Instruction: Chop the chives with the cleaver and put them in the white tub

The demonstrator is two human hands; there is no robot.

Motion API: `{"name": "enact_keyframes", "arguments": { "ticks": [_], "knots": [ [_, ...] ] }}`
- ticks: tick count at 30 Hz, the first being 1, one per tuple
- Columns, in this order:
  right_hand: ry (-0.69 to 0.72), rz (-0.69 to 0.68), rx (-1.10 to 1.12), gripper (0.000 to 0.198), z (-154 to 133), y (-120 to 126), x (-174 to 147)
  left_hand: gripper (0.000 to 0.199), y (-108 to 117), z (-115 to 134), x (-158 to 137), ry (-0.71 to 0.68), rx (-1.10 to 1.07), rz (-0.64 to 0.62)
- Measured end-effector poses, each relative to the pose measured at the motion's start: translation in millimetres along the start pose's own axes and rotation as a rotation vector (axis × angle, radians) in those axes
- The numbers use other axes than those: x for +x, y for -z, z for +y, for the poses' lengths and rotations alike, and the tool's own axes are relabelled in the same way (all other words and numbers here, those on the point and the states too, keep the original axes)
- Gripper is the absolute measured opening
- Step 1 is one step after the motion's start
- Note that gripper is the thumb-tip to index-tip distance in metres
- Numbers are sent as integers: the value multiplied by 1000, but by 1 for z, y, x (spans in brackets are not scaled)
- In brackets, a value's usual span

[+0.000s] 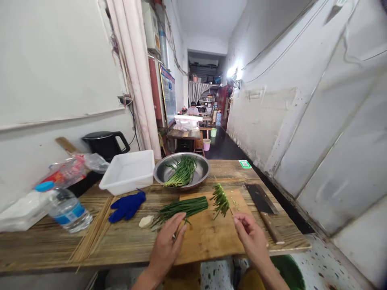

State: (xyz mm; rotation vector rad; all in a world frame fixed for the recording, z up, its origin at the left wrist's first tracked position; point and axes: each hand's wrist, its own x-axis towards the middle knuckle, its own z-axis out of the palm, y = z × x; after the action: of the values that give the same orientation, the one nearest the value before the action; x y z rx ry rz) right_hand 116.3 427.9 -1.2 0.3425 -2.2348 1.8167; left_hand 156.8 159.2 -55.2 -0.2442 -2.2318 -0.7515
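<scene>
My right hand (249,231) pinches the lower end of a bamboo skewer threaded with short green chive pieces (221,200), held tilted above the cutting board (208,239). My left hand (167,239) is at the board's left edge, thumb and forefinger apart, beside a bundle of cut chives (190,206). A small green bit shows near its fingertips; whether it touches them I cannot tell. Behind the board, a steel bowl (203,175) holds more chives (183,171). A cleaver (261,199) with a wooden handle lies right of the board.
Loose bamboo sticks (93,227), a blue glove (127,206) and a pale lump (146,221) lie on the left. Farther left stand a water bottle (68,211), a white plastic tub (128,173) and a black kettle (105,144). A person (192,109) sits far back.
</scene>
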Motion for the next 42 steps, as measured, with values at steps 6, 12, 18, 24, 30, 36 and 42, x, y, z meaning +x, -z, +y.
{"name": "enact_keyframes", "arguments": {
  "ticks": [6, 12, 18, 24, 30, 36, 42],
  "knots": [
    [89, -204, -93, 38, -37, 9, -15, 104, 30, 25, 58, 200, -165, -173],
    [164, -415, -137, 36, -58, 15, -19, 104, 63, 35, 67, 308, -741, -705],
    [156, -400, -101, 35, -57, 8, -13, 81, 49, 35, 44, 473, -1058, -841],
    [88, -350, -71, 39, -55, 7, -7, 73, 32, 38, 16, 644, -1250, -698],
    [61, -391, -115, 40, -50, 9, -5, 79, 18, 58, -2, 770, -1363, -606],
    [121, -462, -201, 36, -59, 15, -7, 84, 10, 59, -7, 701, -1325, -586],
    [168, -466, -246, 33, -65, 20, -7, 83, 7, 59, -8, 738, -1306, -519]
  ]
}}
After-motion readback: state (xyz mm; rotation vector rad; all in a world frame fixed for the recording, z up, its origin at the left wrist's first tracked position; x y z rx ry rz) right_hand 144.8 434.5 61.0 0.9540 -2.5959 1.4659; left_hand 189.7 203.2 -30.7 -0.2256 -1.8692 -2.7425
